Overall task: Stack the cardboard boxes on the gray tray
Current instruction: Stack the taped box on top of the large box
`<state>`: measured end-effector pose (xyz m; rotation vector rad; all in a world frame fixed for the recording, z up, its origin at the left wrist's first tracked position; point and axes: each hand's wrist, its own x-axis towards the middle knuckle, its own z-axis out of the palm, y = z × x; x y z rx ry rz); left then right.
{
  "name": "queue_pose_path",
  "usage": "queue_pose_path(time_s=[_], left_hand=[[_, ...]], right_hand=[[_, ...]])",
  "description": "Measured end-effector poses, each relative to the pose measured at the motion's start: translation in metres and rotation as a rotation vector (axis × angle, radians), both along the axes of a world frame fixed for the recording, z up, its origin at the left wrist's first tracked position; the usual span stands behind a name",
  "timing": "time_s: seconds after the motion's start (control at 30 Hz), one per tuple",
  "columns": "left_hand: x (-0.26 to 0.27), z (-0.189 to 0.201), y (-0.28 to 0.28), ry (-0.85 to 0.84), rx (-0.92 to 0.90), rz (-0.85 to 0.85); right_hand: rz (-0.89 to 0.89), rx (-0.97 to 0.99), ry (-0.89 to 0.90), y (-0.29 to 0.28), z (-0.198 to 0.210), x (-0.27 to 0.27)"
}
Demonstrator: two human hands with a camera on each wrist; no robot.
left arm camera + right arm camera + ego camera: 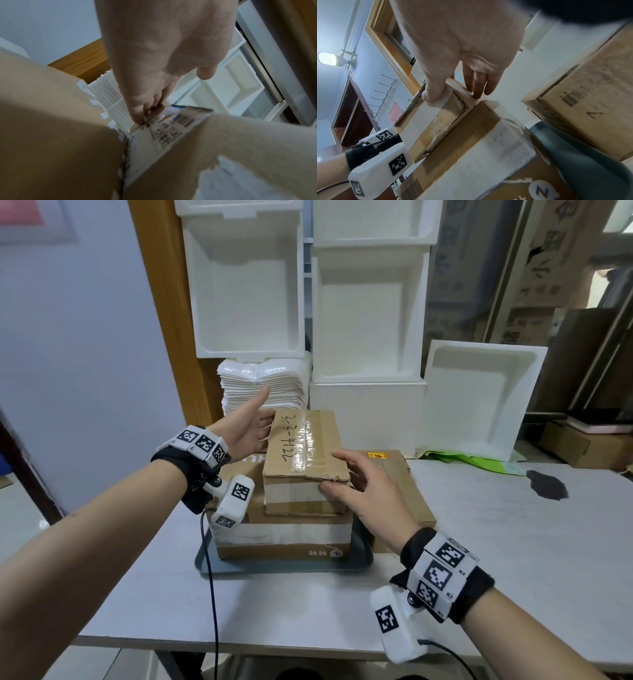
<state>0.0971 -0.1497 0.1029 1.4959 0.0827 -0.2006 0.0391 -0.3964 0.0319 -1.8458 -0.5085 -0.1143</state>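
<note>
A gray tray [239, 569] lies on the white table and carries a large taped cardboard box [284, 537]. A smaller cardboard box [305, 450] with handwriting on its taped top rests on the large one. My left hand [255, 422] lays straight fingers against the small box's far left end, thumb raised; its fingertips [139, 116] touch a cardboard edge. My right hand [358, 479] is at the near right corner, thumb on the front face and fingers [477, 86] along the right side of the small box [436, 121]. A third cardboard box [399, 494] stands on the table just right of the tray [582, 155].
White foam boxes [370, 313] are stacked along the back, with a pile of white bags [263, 385] behind the tray. A green bag [472, 461] and a dark patch [547, 484] lie on the table's right half [513, 542]. A cable [213, 594] hangs from my left wrist.
</note>
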Motion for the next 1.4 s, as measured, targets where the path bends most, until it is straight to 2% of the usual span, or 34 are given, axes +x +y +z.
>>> queue_pose_path(time_s=[0.17, 0.33, 0.9, 1.1, 1.23, 1.4], left_hand=[[0.002, -0.002, 0.004, -0.009, -0.017, 0.029], [-0.003, 0.002, 0.017, -0.046, -0.118, 0.090], [-0.062, 0.001, 0.060, -0.036, -0.213, 0.199], [-0.072, -0.008, 0.059, -0.017, -0.193, 0.195], [-0.072, -0.016, 0.059, -0.016, -0.117, 0.219], [-0.065, -0.023, 0.060, -0.017, -0.051, 0.265]], right_hand=[[0.009, 0.006, -0.002, -0.001, 0.001, 0.001], [-0.017, -0.019, -0.026, -0.007, 0.006, 0.008], [-0.013, -0.016, -0.023, -0.008, 0.038, 0.034], [-0.051, -0.058, -0.021, -0.008, 0.033, 0.038], [-0.074, -0.071, 0.006, -0.008, 0.024, 0.034], [-0.141, 0.065, 0.106, -0.003, 0.020, 0.023]])
